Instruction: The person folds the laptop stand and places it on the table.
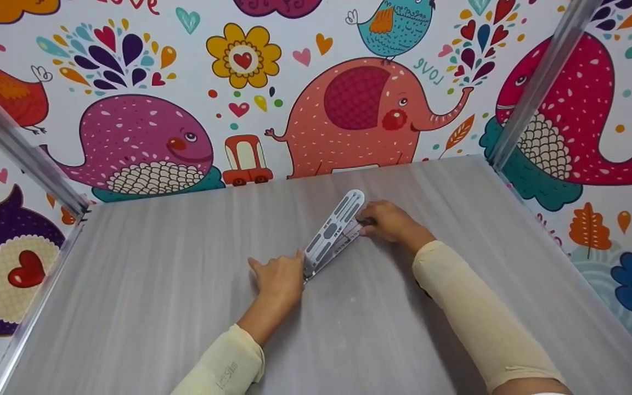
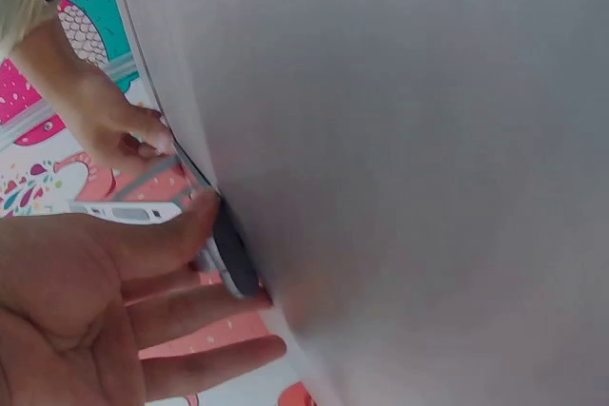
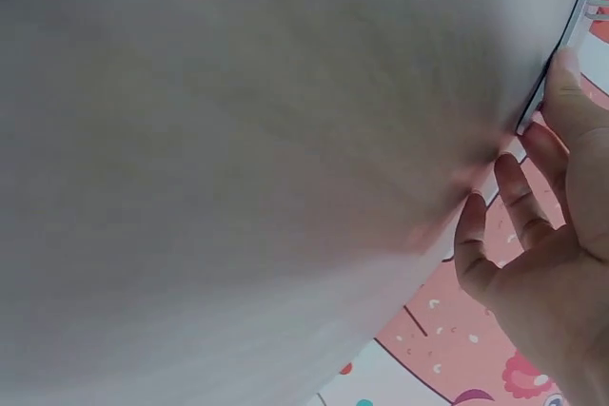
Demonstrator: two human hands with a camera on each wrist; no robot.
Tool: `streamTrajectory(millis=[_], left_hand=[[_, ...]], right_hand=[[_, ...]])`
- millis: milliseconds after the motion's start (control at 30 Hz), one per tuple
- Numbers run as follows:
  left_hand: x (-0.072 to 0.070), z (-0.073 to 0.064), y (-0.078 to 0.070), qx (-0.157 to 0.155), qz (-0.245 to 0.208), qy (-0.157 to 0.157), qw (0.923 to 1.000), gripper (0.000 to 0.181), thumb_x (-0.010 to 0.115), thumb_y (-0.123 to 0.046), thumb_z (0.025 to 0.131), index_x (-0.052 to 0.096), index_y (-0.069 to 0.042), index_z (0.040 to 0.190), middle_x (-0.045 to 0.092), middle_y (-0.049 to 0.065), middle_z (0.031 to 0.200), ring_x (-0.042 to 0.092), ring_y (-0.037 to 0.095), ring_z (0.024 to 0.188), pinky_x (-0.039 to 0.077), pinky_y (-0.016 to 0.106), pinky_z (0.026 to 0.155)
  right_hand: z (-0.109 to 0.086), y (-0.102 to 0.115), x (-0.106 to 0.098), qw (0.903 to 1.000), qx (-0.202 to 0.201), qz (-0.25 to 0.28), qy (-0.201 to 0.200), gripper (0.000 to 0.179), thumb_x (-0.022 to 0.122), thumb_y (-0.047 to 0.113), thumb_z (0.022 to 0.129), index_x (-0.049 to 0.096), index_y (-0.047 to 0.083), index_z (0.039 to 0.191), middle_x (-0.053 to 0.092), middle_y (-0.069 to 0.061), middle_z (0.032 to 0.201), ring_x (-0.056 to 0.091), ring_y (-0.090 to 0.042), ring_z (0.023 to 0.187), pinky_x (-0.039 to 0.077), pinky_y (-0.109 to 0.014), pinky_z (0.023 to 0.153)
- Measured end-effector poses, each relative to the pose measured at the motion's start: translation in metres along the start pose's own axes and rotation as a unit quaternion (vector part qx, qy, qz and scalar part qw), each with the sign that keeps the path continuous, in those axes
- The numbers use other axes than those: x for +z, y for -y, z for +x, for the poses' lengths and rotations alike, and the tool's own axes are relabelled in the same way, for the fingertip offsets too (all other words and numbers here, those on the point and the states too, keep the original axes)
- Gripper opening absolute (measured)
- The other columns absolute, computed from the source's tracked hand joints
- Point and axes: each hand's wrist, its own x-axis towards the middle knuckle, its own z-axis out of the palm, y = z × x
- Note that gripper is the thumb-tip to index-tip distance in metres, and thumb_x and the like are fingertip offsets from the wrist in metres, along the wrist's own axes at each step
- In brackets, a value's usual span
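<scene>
At the far left, a metal rail [image 1: 25, 151] runs down to the rear corner of the counter [image 1: 157, 302], a grey surface with streaked graining. Behind it, a printed wall carries a purple whale [image 1: 140, 129] and, towards the middle, a coral elephant [image 1: 316, 140].

The left hand [image 1: 278, 278], its forearm in a pale sleeve [image 1: 228, 365] bearing lettering, is partly closed: thumb and forefinger pinch the near, dark-ended part of a hinged slotted stand [image 1: 331, 233], while the other fingers extend loosely.

The stand is at mid-counter, between the two hands, slanting away to the right. Its two arms are parted in a narrow V, the slotted upper arm raised and the lower arm lying low along the counter.

The right hand [image 1: 391, 220] is partly closed, thumb and forefinger pinching the far end of the lower arm; the remaining fingers are bent beside it. A plain cream sleeve [image 1: 475, 312] covers that forearm. Furthest right stand a second metal rail [image 1: 538, 88] and a pink whale [image 1: 579, 99].
</scene>
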Motion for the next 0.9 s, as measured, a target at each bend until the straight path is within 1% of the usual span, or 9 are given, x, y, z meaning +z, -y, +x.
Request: streamTrajectory(millis=[100,233,333,433,567,633,700,800,900], left_hand=[[-0.001,0.001,0.007,0.009,0.008,-0.004,0.9999,0.07,0.09,-0.024,0.074,0.065,-0.023,0.139,0.077,0.017,0.106,0.071,0.038,0.097,0.037,0.078,0.099],[-0.001,0.005,0.014,0.026,0.02,-0.007,0.9995,0.069,0.091,-0.028,0.075,0.065,-0.026,0.139,0.076,0.016,0.105,0.068,0.038,0.098,0.042,0.074,0.094],[-0.002,0.009,0.02,0.03,0.022,0.002,0.9993,0.068,0.09,-0.029,0.076,0.065,-0.028,0.139,0.075,0.015,0.103,0.068,0.038,0.098,0.046,0.069,0.09],[-0.002,0.013,0.027,0.033,0.013,0.02,0.9992,0.069,0.089,-0.028,0.077,0.063,-0.032,0.141,0.073,0.014,0.103,0.069,0.038,0.098,0.048,0.065,0.088],[-0.003,0.02,0.035,0.042,-0.008,0.038,0.9984,0.072,0.089,-0.026,0.078,0.059,-0.034,0.144,0.072,0.014,0.107,0.069,0.037,0.102,0.047,0.066,0.092],[-0.004,0.023,0.038,0.048,-0.013,0.042,0.9979,0.074,0.089,-0.025,0.078,0.059,-0.034,0.144,0.072,0.014,0.11,0.069,0.037,0.104,0.045,0.067,0.095],[-0.003,0.025,0.041,0.055,-0.009,0.048,0.9973,0.074,0.089,-0.025,0.078,0.058,-0.034,0.145,0.073,0.014,0.114,0.069,0.036,0.106,0.044,0.069,0.097],[-0.004,0.029,0.043,0.064,0.0,0.055,0.9965,0.073,0.089,-0.025,0.078,0.058,-0.035,0.144,0.073,0.011,0.12,0.068,0.035,0.11,0.041,0.07,0.1],[-0.004,0.031,0.045,0.069,0.009,0.05,0.9963,0.071,0.089,-0.025,0.079,0.059,-0.035,0.143,0.074,0.009,0.122,0.068,0.034,0.111,0.04,0.071,0.102]], right_hand=[[-0.004,0.003,-0.001,1.0,0.004,-0.003,-0.001,0.042,0.078,0.029,0.09,0.073,0.014,0.128,0.073,-0.005,0.114,0.064,-0.023,0.103,0.054,-0.042,0.1],[-0.011,0.004,-0.001,1.0,0.008,-0.003,0.004,0.039,0.078,0.027,0.09,0.074,0.013,0.126,0.072,-0.005,0.11,0.063,-0.021,0.098,0.056,-0.04,0.097],[-0.016,0.004,-0.001,1.0,-0.002,0.002,0.002,0.036,0.078,0.023,0.09,0.075,0.011,0.125,0.071,-0.006,0.107,0.064,-0.021,0.095,0.057,-0.041,0.095],[-0.021,0.005,0.0,0.9998,-0.019,0.002,-0.005,0.033,0.079,0.019,0.09,0.076,0.009,0.121,0.071,-0.008,0.104,0.065,-0.021,0.091,0.059,-0.041,0.09],[-0.03,0.006,0.0,0.9992,-0.035,0.0,-0.016,0.03,0.08,0.016,0.089,0.077,0.008,0.117,0.071,-0.008,0.098,0.064,-0.02,0.086,0.06,-0.039,0.086],[-0.034,0.007,0.001,0.9989,-0.04,-0.002,-0.023,0.028,0.08,0.014,0.088,0.078,0.007,0.115,0.07,-0.007,0.095,0.062,-0.019,0.083,0.06,-0.038,0.083],[-0.037,0.008,0.002,0.9984,-0.047,-0.005,-0.03,0.024,0.08,0.013,0.088,0.08,0.006,0.111,0.068,-0.007,0.09,0.06,-0.019,0.08,0.059,-0.036,0.078],[-0.04,0.01,0.003,0.9971,-0.063,-0.015,-0.041,0.015,0.081,0.011,0.087,0.081,0.005,0.1,0.064,-0.007,0.083,0.055,-0.018,0.074,0.055,-0.034,0.07],[-0.042,0.01,0.004,0.9946,-0.085,-0.031,-0.051,0.007,0.081,0.011,0.086,0.08,0.005,0.091,0.06,-0.007,0.078,0.051,-0.017,0.069,0.05,-0.033,0.063]])
